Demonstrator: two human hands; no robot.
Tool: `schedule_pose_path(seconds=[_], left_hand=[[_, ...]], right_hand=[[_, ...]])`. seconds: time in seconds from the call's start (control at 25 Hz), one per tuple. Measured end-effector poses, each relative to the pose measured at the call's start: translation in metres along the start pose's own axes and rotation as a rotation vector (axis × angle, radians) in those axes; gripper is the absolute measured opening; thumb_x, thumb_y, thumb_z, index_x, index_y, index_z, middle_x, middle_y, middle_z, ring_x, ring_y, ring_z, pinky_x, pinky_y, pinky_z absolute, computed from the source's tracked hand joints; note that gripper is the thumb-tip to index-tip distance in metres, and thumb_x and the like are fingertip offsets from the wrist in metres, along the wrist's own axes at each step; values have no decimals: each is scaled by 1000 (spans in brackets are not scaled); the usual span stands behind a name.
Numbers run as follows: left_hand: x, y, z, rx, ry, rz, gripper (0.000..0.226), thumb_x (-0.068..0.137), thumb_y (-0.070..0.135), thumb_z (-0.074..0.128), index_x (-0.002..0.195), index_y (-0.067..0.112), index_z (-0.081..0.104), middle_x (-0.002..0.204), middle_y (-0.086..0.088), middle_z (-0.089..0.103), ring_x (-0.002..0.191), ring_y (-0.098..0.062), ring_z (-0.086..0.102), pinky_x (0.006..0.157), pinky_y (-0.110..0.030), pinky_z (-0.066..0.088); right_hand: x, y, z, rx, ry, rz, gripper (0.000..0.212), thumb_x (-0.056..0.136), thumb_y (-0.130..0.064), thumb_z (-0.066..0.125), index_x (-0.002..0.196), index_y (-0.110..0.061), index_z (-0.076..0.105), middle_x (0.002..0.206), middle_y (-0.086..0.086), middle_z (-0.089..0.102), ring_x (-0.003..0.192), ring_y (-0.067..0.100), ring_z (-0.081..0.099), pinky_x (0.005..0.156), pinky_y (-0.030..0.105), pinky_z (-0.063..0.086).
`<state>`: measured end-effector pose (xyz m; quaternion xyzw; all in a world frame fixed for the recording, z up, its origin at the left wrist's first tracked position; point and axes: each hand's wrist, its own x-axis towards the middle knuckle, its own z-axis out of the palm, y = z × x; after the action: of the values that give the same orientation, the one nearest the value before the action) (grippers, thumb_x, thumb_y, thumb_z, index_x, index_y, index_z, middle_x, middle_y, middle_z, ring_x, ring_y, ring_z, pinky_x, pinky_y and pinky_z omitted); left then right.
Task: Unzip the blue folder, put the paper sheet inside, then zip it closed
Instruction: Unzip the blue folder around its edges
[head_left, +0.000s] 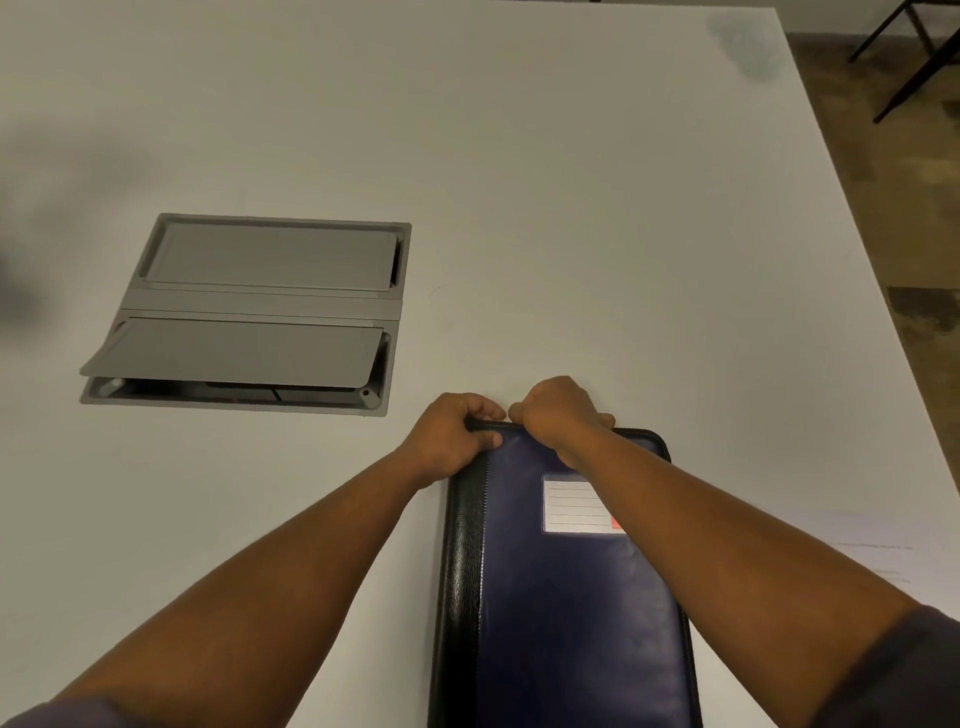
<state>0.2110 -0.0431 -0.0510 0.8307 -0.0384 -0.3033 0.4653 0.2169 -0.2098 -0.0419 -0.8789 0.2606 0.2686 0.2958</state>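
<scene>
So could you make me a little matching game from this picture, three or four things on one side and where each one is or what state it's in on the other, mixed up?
Things:
1. blue folder
2. left hand
3. right hand
4. grey hatch

Places or states:
A. set into the white table, its near flap raised a little
B. grips the folder's far left corner
C. lies flat on the table, label facing up
D. closed in a fist on the folder's far edge, beside the other hand

Pairs: 1-C, 2-B, 3-D, 4-A
</scene>
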Motion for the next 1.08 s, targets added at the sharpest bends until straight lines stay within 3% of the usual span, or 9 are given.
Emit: schedule_pose_path(seconds=[0.12,0.28,0.36,0.48,0.64,0.68,0.76,0.88,1.08], left_hand=[[3,0,0,-51,15,1,23,86,0,73,87,23,75,81,12,74,73,5,65,70,-13,48],[4,-3,3,-84,21,11,26,87,-1,72,82,25,74,74,15,73,70,6,65,65,-9,47],[4,-4,4,-91,27,10,26,88,0,71,82,25,74,76,15,73,71,6,65,66,-8,47],[4,-1,7,-75,41,6,26,90,0,70,83,25,74,84,7,75,77,-2,67,71,-14,49],[3,5,9,-48,45,-46,20,91,3,69,86,22,74,88,3,75,85,-16,69,75,-22,51],[4,9,11,5,38,-70,18,91,8,69,87,24,74,89,6,74,88,-17,68,82,-28,49],[7,16,16,281,39,-93,4,89,28,69,90,31,70,91,17,70,92,-14,64,90,-38,35],[14,37,43,611,5,2,22,85,53,60,100,37,64,98,18,62,97,-14,57,88,-38,21],[19,75,129,548,49,50,40,84,62,57,117,42,64,118,9,63,117,-25,51,91,-42,23]], right_hand=[[6,11,-6,-129,98,63,18,74,-37,62,71,-20,57,72,0,59,66,22,49,80,43,30],[10,47,-29,-186,174,182,15,71,-35,60,72,-20,58,72,0,61,66,22,51,75,42,26],[12,76,-46,-122,185,256,15,68,-33,60,74,-19,61,74,2,63,69,23,55,77,42,30],[12,121,-68,187,178,307,17,67,-22,61,75,-7,59,81,7,65,75,25,59,83,43,45],[5,150,-73,429,148,262,12,78,-11,62,82,0,61,83,11,56,68,21,51,60,29,41],[3,155,-72,430,136,222,19,80,-12,62,88,5,63,83,11,59,70,22,54,62,31,44],[-1,158,-72,423,125,121,12,82,-12,63,89,-3,67,87,8,67,81,26,63,73,37,54],[-9,165,-74,469,107,30,11,86,-11,62,83,-16,71,89,2,71,90,22,66,82,38,55],[-19,178,-73,468,61,-84,19,91,-9,63,90,-25,72,91,-5,72,91,13,66,77,24,53]])
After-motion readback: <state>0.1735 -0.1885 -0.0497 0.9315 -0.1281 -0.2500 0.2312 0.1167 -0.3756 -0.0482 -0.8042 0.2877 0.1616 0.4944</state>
